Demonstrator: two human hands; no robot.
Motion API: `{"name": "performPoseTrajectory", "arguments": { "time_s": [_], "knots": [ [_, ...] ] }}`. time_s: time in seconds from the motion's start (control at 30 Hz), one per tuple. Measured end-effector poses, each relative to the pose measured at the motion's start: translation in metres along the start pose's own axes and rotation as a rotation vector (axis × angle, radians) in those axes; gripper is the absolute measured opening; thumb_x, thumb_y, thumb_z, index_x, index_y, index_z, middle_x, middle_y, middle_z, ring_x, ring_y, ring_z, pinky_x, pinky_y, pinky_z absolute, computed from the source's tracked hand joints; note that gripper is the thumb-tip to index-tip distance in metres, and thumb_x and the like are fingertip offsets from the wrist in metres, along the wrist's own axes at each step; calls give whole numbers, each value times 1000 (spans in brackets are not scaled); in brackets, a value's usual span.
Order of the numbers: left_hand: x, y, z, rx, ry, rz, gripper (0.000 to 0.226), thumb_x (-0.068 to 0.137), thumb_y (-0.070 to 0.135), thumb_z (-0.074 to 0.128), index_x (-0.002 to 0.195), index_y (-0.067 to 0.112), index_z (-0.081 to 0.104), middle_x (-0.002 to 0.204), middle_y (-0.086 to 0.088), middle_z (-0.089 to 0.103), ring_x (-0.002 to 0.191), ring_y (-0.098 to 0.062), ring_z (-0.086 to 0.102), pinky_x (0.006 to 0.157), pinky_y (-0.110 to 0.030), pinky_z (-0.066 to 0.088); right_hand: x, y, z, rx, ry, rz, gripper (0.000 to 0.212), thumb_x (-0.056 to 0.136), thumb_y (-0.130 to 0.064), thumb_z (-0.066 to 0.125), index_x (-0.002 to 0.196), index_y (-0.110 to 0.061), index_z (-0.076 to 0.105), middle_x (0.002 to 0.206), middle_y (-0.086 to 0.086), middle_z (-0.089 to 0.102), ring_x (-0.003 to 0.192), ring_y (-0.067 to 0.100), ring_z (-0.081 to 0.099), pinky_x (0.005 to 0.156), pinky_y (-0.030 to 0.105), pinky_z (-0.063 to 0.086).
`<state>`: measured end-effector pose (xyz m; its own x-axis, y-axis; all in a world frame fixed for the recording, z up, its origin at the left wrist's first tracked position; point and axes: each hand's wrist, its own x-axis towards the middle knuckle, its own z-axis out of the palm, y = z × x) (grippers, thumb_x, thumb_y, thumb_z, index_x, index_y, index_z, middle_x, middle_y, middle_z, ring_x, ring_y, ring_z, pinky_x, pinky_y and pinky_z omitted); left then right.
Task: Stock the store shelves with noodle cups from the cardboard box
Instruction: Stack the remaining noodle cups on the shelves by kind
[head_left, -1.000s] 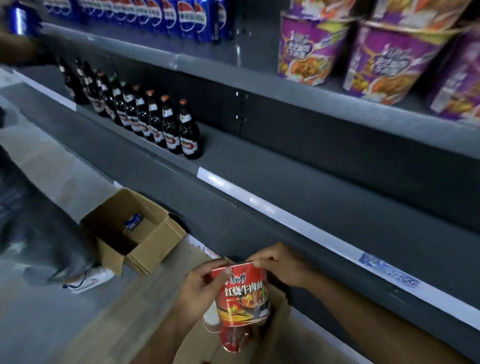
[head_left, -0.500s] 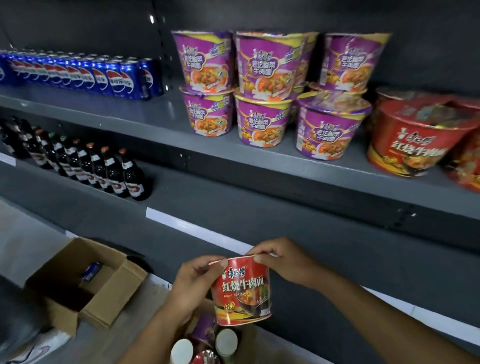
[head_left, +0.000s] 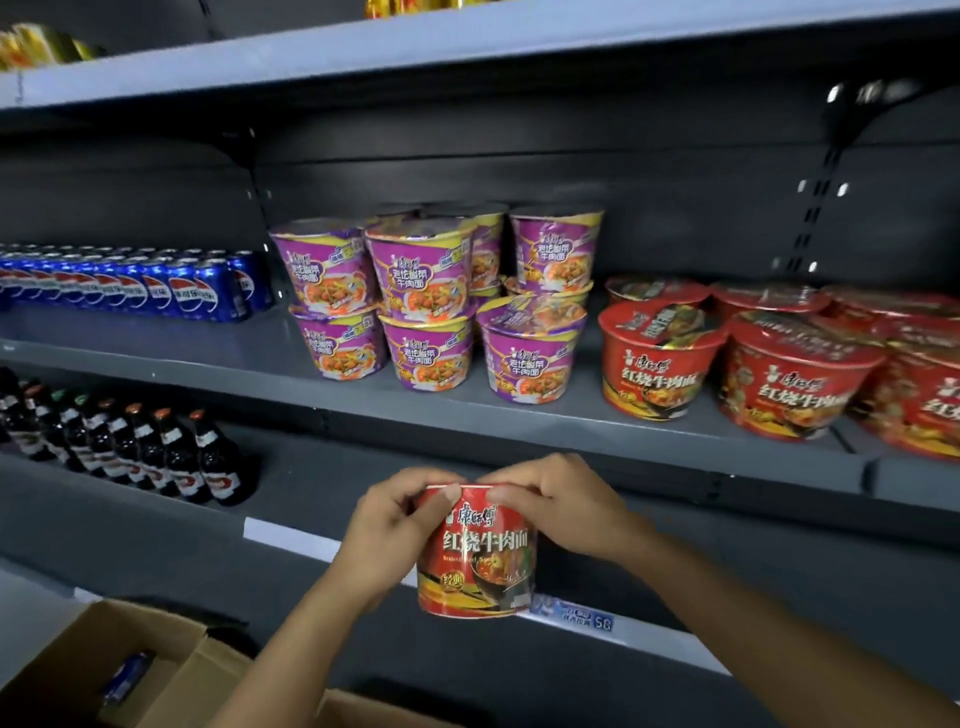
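Cardboard box runs off the bottom edge; rightmost red bowl off the right.

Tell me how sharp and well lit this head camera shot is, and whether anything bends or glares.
Head view: dim, even light with no harsh shadows. The red noodle cup, left hand and right hand read fairly sharp. The red bowls at the right edge smear. The top shelf edge tilts and bows from the wide lens. Small glints show on the upper-right bracket.
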<state>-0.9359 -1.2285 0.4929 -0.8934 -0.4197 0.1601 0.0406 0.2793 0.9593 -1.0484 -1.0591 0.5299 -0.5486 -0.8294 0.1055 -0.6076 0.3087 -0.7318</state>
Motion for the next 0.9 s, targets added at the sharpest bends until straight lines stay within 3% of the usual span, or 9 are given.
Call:
{"name": "performPoseTrajectory", "arguments": {
  "time_s": [0.13, 0.27, 0.43, 0.6, 0.8, 0.9],
  "knots": [
    [10, 38, 6, 37, 23, 114, 10, 90, 24, 63, 93, 27, 73, 99, 1, 69, 91, -15, 68, 73, -32, 55, -7, -18, -34, 15, 82, -13, 24, 93, -32, 57, 113, -30, 69, 103, -7, 72, 89, 0, 66, 79, 20, 55],
    [15, 78, 13, 45, 15, 206, 15, 79, 45, 66, 89, 36, 72, 100, 3, 70, 93, -14, 68, 75, -32, 56, -15, -34, -64, -9, 175, -93, 23, 91, -32, 60, 112, -29, 70, 101, -8, 73, 89, -1, 66, 78, 22, 55],
    [19, 118, 26, 44, -9, 320, 8, 85, 37, 65, 91, 34, 71, 101, 1, 69, 93, -14, 67, 76, -38, 57, -27, -47, -97, -8, 273, -172, 23, 89, -31, 63, 109, -27, 72, 99, -10, 73, 89, -1, 67, 82, 30, 56],
    [30, 145, 38, 93, -10, 433, 33, 74, 55, 61, 96, 33, 70, 105, 2, 66, 98, -13, 65, 79, -39, 57, -43, -59, -130, -27, 335, -203, 23, 89, -29, 63, 111, -26, 71, 104, -8, 72, 93, 0, 66, 81, 26, 56],
    [54, 173, 56, 128, -70, 525, 15, 83, 50, 59, 95, 44, 66, 109, 6, 63, 101, -9, 63, 80, -38, 58, -51, -64, -162, -99, 447, -198, 23, 89, -31, 62, 111, -29, 71, 103, -9, 73, 91, -3, 66, 79, 18, 55],
    [73, 181, 66, 146, -93, 569, 26, 79, 57, 59, 99, 41, 64, 110, 6, 63, 102, -11, 62, 79, -38, 58, -49, -62, -176, -134, 515, -176, 22, 89, -31, 63, 109, -29, 71, 100, -9, 73, 84, -6, 65, 78, 13, 52]
  ]
}}
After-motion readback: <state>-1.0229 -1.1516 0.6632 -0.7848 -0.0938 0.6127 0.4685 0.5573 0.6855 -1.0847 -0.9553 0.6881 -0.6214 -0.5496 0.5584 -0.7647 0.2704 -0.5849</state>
